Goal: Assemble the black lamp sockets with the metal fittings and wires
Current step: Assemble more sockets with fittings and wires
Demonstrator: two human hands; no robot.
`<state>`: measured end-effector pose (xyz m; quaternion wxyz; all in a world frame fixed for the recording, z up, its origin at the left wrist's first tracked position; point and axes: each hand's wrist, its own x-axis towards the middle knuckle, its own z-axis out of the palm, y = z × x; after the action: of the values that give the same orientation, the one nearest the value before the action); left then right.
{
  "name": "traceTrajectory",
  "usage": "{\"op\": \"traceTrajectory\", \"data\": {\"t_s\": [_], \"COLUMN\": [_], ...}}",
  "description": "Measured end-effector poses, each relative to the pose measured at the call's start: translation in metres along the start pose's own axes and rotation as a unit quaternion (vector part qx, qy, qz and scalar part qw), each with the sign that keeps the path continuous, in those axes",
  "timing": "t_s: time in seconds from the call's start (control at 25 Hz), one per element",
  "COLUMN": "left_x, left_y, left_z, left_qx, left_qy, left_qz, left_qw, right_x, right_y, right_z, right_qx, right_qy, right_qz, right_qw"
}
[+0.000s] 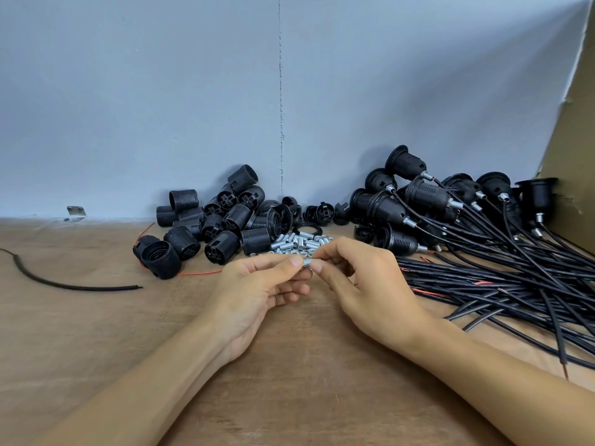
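My left hand (260, 284) and my right hand (357, 278) meet at the middle of the table and both pinch one small threaded metal fitting (307, 263) between thumb and fingertips. Just behind them lies a heap of loose metal fittings and nuts (297, 243). A pile of bare black lamp sockets (222, 220) sits behind and to the left. On the right is a stack of wired sockets (418, 201), their black wires (502, 278) fanned out toward the front right.
A single black wire (64, 284) lies at the left on the brown table (289, 365). One socket with a red wire (161, 257) sits near it. A grey wall stands behind, a cardboard panel (576, 123) at the right, a small metal bracket (75, 213) at the back left.
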<state>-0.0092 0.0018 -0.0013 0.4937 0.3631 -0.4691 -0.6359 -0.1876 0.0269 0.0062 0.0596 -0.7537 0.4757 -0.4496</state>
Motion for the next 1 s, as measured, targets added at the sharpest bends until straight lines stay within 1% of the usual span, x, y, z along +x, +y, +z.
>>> {"op": "traceTrajectory", "data": {"t_s": [0.16,0.36,0.68,0.88,1.0], "left_x": [0.0019,0.0022,0.0039,0.0042,0.0035], "left_y": [0.0003,0.0010,0.0004,0.0011,0.0008], "left_z": [-0.0005,-0.0012,-0.0037,-0.0033,-0.0047], "left_qx": [-0.007,-0.017,-0.023,-0.020,-0.021], "left_qy": [0.003,-0.006,-0.016,-0.012,-0.017], "left_qz": [-0.009,-0.013,-0.016,-0.022,-0.017], "left_qw": [1.000,1.000,0.999,0.999,0.999], "right_x": [0.0000,-0.0002,0.0000,0.0013,0.0001], "right_y": [-0.0019,-0.0025,-0.0040,-0.0028,-0.0022], "right_z": [-0.0004,-0.0005,-0.0007,-0.0013,-0.0018], "right_qx": [0.025,0.040,0.059,0.075,0.082], "right_qy": [0.008,-0.006,0.003,0.010,0.004], "right_qz": [0.001,0.023,0.019,-0.006,0.030], "right_qw": [1.000,0.999,0.998,0.997,0.996]}}
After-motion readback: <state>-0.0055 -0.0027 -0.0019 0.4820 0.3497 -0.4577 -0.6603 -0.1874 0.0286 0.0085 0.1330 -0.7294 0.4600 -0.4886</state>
